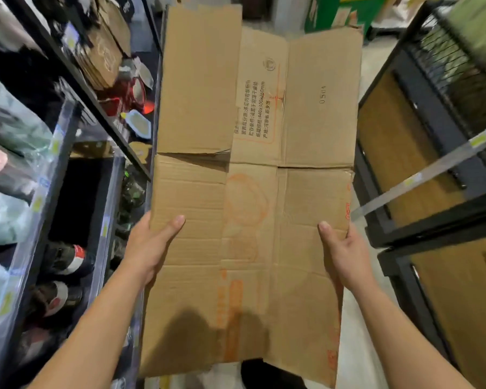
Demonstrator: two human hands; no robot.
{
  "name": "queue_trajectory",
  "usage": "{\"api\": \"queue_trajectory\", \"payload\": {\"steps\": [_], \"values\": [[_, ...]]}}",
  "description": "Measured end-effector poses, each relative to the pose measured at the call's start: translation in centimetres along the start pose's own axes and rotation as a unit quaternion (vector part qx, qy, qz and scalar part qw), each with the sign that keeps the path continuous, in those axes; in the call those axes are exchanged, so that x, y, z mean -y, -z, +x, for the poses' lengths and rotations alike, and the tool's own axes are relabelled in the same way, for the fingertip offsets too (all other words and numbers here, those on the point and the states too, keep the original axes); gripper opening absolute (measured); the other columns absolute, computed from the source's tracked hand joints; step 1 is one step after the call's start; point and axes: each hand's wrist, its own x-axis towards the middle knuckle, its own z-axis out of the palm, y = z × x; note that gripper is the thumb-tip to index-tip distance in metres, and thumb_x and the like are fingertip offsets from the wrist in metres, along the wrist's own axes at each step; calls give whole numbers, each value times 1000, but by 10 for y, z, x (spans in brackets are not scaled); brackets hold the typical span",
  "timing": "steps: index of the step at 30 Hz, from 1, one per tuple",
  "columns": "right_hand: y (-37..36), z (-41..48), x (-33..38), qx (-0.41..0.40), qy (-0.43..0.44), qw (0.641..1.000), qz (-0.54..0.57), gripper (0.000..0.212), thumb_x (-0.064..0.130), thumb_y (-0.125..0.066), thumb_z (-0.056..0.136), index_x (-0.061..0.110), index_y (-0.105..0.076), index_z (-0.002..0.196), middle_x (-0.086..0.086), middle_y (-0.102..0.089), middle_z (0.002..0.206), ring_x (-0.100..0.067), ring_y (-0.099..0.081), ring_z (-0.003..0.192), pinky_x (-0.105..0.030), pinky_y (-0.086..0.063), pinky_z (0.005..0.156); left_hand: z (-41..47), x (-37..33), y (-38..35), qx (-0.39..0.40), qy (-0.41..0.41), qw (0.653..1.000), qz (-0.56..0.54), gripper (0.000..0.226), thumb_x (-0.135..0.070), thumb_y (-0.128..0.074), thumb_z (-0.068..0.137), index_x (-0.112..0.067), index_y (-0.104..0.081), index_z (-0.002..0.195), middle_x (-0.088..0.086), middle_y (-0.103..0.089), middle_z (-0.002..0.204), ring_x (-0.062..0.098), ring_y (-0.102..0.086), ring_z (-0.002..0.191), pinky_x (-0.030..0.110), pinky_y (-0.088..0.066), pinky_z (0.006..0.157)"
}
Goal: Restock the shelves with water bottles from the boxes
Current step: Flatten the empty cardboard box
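Observation:
A flattened brown cardboard box [253, 175] with orange print and black text fills the middle of the view, held out flat in front of me. My left hand [152, 245] grips its left edge, thumb on top and fingers hidden underneath. My right hand [341, 251] grips its right edge the same way. No water bottles show clearly; dark bottles with red-and-white labels [68, 259] lie on the low left shelf.
Black metal shelving [76, 80] with packaged goods and price tags runs along the left. On the right stand dark shelf units with brown panels [421, 169] and a wire basket [446, 60]. A pale floor aisle [357, 346] lies below the cardboard.

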Motion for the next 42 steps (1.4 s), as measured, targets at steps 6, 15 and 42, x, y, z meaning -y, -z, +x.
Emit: {"api": "queue_trajectory", "payload": {"steps": [6, 15, 42], "values": [[94, -30, 90, -98, 55, 993, 20, 26, 49, -68, 94, 42, -59, 118, 35, -68, 96, 24, -60, 88, -13, -48, 73, -46, -127, -33, 51, -88, 995, -17, 44, -48, -87, 77, -36, -71, 115, -10, -78, 108, 10, -75, 97, 42, -56, 94], [169, -131, 142, -302, 93, 947, 58, 15, 45, -69, 95, 51, -58, 104, 48, -63, 92, 23, -60, 87, 3, -43, 63, -74, -242, -92, 198, -215, 956, -13, 68, -78, -86, 48, -48, -72, 107, -12, -79, 104, 9, -77, 90, 29, -59, 72], [252, -654, 11, -785, -57, 608, 107, 54, 77, -68, 69, 42, -61, 110, 27, -69, 102, 11, -66, 90, -17, -53, 72, -499, -185, -310, 676, -311, 665, 61, 47, -65, -84, 61, -45, -73, 102, -11, -79, 98, 6, -75, 85, 25, -56, 67]]}}
